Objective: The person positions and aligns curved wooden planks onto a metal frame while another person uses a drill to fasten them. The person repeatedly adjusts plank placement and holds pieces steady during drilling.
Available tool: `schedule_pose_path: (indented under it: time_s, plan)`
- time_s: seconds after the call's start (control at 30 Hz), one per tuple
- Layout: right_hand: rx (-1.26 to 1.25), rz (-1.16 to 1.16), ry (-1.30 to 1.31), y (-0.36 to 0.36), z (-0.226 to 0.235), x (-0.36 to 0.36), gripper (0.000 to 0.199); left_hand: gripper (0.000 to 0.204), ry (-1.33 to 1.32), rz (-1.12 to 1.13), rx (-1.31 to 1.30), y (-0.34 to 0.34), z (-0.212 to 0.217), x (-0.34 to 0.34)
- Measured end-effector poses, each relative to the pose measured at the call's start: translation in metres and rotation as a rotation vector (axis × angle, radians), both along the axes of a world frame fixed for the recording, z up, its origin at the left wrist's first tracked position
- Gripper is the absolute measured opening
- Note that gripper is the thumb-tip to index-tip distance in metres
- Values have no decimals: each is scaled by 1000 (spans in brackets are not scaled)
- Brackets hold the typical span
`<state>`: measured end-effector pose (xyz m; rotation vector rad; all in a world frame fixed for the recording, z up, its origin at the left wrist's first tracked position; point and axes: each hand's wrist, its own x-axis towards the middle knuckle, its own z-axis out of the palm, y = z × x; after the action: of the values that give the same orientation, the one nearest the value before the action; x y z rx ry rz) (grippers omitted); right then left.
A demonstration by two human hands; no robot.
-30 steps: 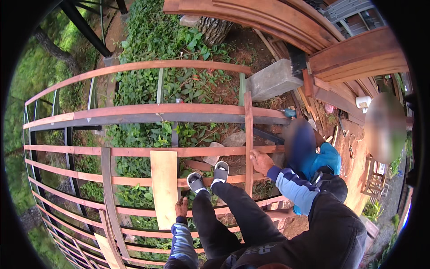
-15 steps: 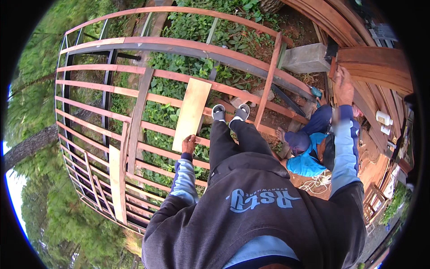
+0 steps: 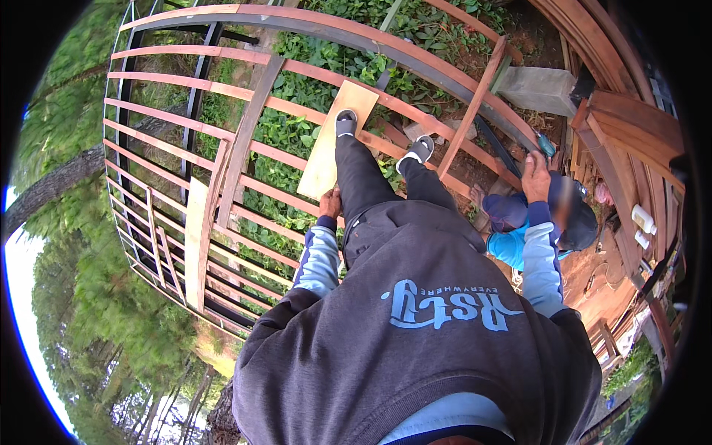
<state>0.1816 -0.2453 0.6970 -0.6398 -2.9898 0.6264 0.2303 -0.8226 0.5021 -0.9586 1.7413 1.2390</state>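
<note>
My left hand [image 3: 331, 202] hangs beside my left thigh, at the near end of a pale wooden board [image 3: 320, 167] lying across the slats. Its fingers are curled, and whatever they may hold is hidden. One grey shoe [image 3: 345, 123] of mine rests on that board, the other [image 3: 421, 149] on the slats to its right. My right hand [image 3: 535, 176] is held out over the crouching co-worker with fingers extended and nothing visible in them. Just beyond its fingertips appears a teal tool [image 3: 546, 144], perhaps a drill, near the end of a dark beam.
Reddish slats [image 3: 293, 113] on a dark metal frame have open gaps over green plants. The co-worker [image 3: 512, 211] in blue crouches close on my right. A concrete post [image 3: 535, 90], stacked brown planks [image 3: 630, 122] and a white bottle [image 3: 642, 219] are farther right. Another pale board [image 3: 196, 241] lies left.
My right hand has left the brown plank and come lower and leftward, near the teal tool. My left foot has stepped onto the pale board. The co-worker's head has shifted, and my view has tilted.
</note>
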Motion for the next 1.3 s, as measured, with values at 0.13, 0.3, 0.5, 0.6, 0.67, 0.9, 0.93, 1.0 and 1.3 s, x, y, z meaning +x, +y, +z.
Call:
schedule_pose_path:
  time_s: [0.13, 0.3, 0.5, 0.6, 0.67, 0.9, 0.93, 1.0, 1.3]
  plan:
    - [-162, -44, -234, -66, -40, 33, 35, 43, -130, 34, 43, -17, 51, -60]
    - [-270, -130, -396, -127, -84, 55, 27, 57, -7, -9, 2, -44, 78, -160]
    - [-177, -189, -315, -176, -97, 38, 28, 43, 78, -42, 36, -67, 71, -262]
    - [-197, -314, -378, -200, -101, 26, 30, 40, 59, -107, 65, -84, 69, -294]
    - [-195, -388, -443, -216, -101, 23, 31, 44, 42, -158, 48, -99, 70, -310]
    - [-189, -481, -612, -262, -75, 61, 26, 55, -110, -275, -33, -131, 76, -344]
    - [-209, -464, -614, -261, -74, 64, 26, 55, -103, -276, -18, -129, 76, -351]
    - [-229, -462, -602, -255, -75, 63, 26, 54, -89, -268, -1, -118, 79, -363]
    - [-236, -342, -239, -219, -129, -44, 15, 54, 5, -323, 48, -55, 112, -406]
